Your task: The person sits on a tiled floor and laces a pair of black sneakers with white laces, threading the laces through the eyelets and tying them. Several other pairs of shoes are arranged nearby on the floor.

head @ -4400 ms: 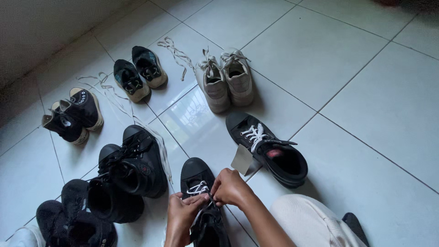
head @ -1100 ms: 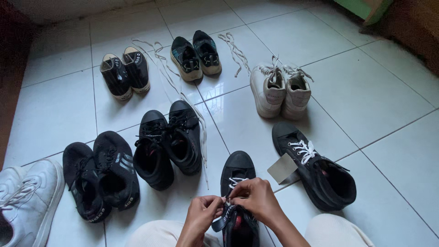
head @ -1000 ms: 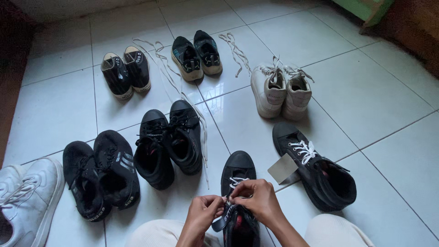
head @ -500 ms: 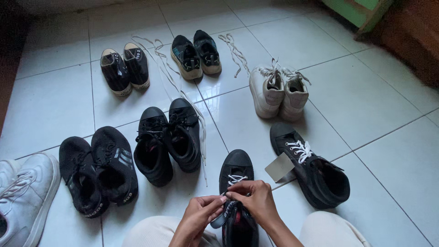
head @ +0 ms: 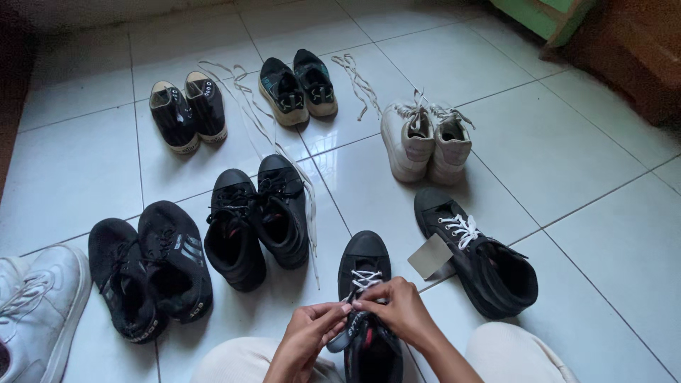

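A black high-top shoe (head: 364, 260) with white laces stands on the tile floor between my knees. My left hand (head: 306, 339) and my right hand (head: 397, 311) meet over its tongue, both pinching the white lace (head: 363, 280) near the upper eyelets. Its partner, a black high-top (head: 482, 264) with white laces and a grey tag (head: 430, 257), lies to the right.
Pairs of shoes ring the floor: black lace-ups (head: 257, 218), black trainers (head: 149, 266), black low-tops (head: 188, 110), dark slip-ons (head: 298, 85), white high-tops (head: 425, 140). A white sneaker (head: 35, 305) sits far left. Loose white laces (head: 255, 120) trail between pairs. A green box (head: 546, 14) is top right.
The view has tilted and shifted slightly. My hands stay on the lace, fingers working higher on the shoe. The shoes on the floor have not moved.
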